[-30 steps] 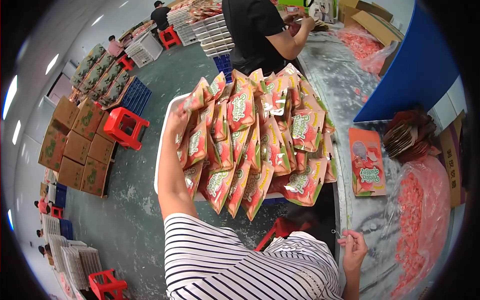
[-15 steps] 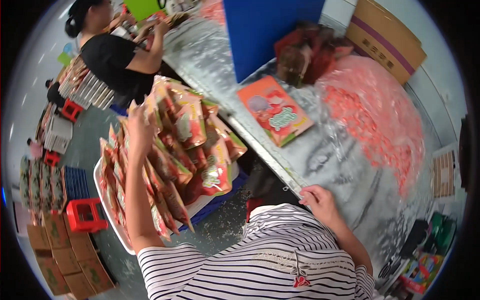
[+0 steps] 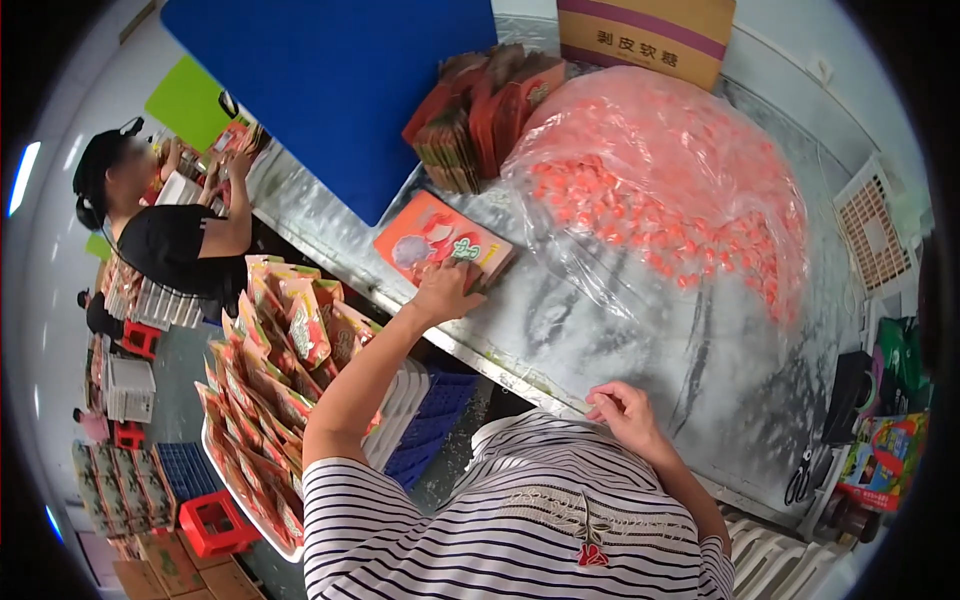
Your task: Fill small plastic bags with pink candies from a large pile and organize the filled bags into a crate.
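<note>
My left hand [image 3: 448, 292] reaches over the table edge, its spread fingers resting on the lower part of an orange printed pouch [image 3: 425, 230]. That pouch lies flat and looks like the top of a small stack. My right hand [image 3: 628, 415] is at the table's near edge, fingers curled, with nothing visible in them. To my left, many filled orange-red pouches [image 3: 285, 375] stand packed in a white tub [image 3: 215, 455]. Beyond my right hand, red-orange wrapped pieces [image 3: 640, 225] spill from a large clear plastic bag [image 3: 690, 130].
A stack of flat pouches [image 3: 480, 120] stands beside a blue board [image 3: 340, 90]. Behind is a cardboard box [image 3: 645, 40]. Blue crates [image 3: 435, 420] and a red stool [image 3: 215, 522] are below left. Scissors [image 3: 798, 478] lie at right. A co-worker [image 3: 180, 240] works at far left.
My left hand has moved from the filled pouches in the tub to the flat pouch on the table. My right hand's fingers have curled in. The view has turned right.
</note>
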Demonstrator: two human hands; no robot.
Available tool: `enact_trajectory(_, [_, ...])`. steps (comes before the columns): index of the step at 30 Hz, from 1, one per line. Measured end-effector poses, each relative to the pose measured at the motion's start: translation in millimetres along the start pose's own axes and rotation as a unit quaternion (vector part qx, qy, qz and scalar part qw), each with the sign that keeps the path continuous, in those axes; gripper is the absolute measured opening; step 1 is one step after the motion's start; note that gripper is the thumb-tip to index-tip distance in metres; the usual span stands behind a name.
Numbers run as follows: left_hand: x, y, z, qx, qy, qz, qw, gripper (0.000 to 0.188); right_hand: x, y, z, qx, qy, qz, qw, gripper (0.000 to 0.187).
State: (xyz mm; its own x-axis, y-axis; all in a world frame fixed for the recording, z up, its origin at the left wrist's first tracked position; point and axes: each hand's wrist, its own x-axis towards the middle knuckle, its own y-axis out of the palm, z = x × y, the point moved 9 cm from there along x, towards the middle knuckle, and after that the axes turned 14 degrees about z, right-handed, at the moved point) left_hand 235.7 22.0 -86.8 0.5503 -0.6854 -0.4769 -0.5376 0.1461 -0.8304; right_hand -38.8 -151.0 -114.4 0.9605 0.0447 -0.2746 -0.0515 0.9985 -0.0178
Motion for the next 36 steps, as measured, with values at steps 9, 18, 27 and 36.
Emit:
enact_trajectory(9, [-38,9,-97,0.136,0.091,-0.207,0.964,0.016,27,-20,25,0.09,-0.076,-0.069,0.991,0.021])
enact_trajectory(18, [-50,40,-213,-0.233,0.277,-0.103,0.926,0.037,39,-51,32,-0.046,-0.007,-0.133,0.99,0.018])
enact_trajectory(27, [-15,-20,-180,-0.249,0.2,-0.088,0.944,0.041,21,-65,69,-0.049,-0.086,-0.11,0.989,0.016])
enact_trajectory(36, [-71,-11,-250,0.051,0.418,-0.152,0.894,0.045,27,-51,48,0.153,-0.072,-0.01,0.986,0.019])
